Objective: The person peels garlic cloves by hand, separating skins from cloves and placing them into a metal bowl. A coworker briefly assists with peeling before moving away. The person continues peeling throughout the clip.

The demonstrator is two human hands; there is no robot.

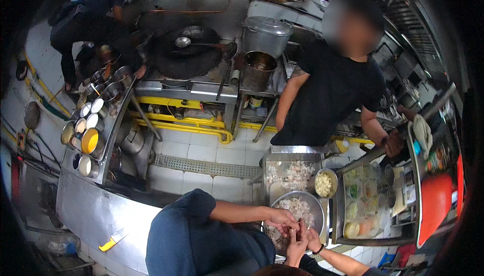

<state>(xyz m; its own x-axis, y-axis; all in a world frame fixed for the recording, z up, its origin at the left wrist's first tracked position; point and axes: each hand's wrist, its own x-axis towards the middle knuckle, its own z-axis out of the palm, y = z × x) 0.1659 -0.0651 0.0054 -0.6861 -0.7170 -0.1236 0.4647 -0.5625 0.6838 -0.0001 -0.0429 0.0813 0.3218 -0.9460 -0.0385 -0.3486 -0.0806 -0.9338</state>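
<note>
My left hand (281, 220) reaches over a wide steel bowl (322, 211) of shredded pale meat, likely chicken (298, 205). My right hand (297, 245) comes up from below. The fingertips of both meet over the bowl, pinching what looks like a small piece of meat, mostly hidden by the fingers. Touching or very near my right hand is a co-worker's hand (314, 241) with a dark bracelet, reaching in from the lower right. Behind the bowl a steel tray (275, 189) bears more shredded meat. Beside it stands a metal pot of pale chunks (324, 184).
A yellow-handled knife (110, 242) lies on the steel table (87, 200) at left. Food containers (361, 204) fill a rack at right. A person in black (329, 90) stands across the tray. Another person (90, 19) bends by the pots at far left, beside a wok (185, 60).
</note>
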